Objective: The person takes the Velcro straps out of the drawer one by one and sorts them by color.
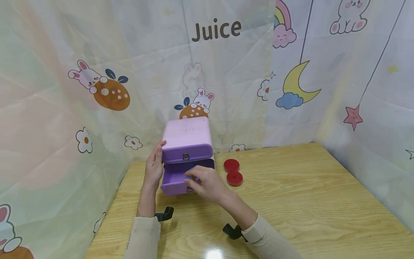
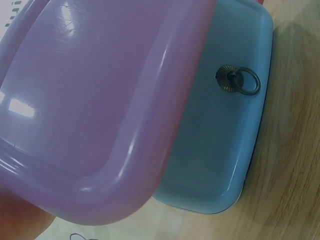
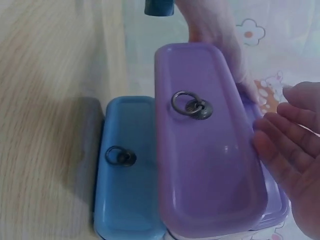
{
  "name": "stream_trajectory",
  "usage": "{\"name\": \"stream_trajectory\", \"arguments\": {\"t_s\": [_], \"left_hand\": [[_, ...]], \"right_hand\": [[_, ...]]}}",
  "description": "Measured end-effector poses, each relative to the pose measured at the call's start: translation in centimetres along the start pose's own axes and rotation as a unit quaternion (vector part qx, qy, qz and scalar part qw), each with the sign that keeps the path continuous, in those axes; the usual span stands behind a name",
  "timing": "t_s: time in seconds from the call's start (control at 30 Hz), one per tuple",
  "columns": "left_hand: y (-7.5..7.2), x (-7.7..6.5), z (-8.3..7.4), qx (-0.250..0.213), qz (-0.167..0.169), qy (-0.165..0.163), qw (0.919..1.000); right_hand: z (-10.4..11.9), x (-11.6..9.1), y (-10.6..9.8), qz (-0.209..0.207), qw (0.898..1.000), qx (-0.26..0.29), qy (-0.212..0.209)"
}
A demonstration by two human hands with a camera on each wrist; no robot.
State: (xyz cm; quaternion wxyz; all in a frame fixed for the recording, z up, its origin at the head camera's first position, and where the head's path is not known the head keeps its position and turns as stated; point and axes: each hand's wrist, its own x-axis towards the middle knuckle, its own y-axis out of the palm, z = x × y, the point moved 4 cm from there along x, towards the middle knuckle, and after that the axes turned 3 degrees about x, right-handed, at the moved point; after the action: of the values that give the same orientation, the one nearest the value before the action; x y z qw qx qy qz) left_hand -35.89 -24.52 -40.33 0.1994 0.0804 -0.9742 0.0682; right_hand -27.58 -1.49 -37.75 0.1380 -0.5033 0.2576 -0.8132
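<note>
A pink drawer box point(image 1: 187, 131) with purple drawer fronts stands at the back of the wooden table. Its upper drawer point(image 1: 174, 155) is closed, and the purple drawer point(image 1: 173, 189) below is pulled out. Under that, a blue drawer point(image 3: 130, 200) with a ring pull shows in the wrist views. My left hand point(image 1: 153, 169) rests against the box's left side, fingers fairly straight. Over the pulled-out drawer is my right hand point(image 1: 208, 183), its fingers loosely bent. A small blue thing point(image 1: 191, 168) shows beside its fingertips, partly hidden. In the right wrist view no object is seen in that hand.
Two red round discs point(image 1: 231, 165) lie close together right of the box. Bare wooden tabletop point(image 1: 307, 201) extends right. A patterned cloth point(image 1: 155, 72) hangs behind and at both sides. Black wrist mounts point(image 1: 165, 213) stick out from my wrists.
</note>
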Motion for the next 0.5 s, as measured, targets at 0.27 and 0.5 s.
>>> {"name": "stream_trajectory", "arguments": {"t_s": [0.27, 0.5], "left_hand": [[0.0, -0.1, 0.0, 0.0, 0.004, -0.013, 0.9999], [0.1, -0.2, -0.2, -0.005, 0.002, -0.014, 0.9999]], "right_hand": [[-1.1, -0.2, 0.3, 0.025, 0.996, -0.071, 0.037], [-2.6, -0.5, 0.6, 0.043, 0.993, -0.072, 0.084]]}}
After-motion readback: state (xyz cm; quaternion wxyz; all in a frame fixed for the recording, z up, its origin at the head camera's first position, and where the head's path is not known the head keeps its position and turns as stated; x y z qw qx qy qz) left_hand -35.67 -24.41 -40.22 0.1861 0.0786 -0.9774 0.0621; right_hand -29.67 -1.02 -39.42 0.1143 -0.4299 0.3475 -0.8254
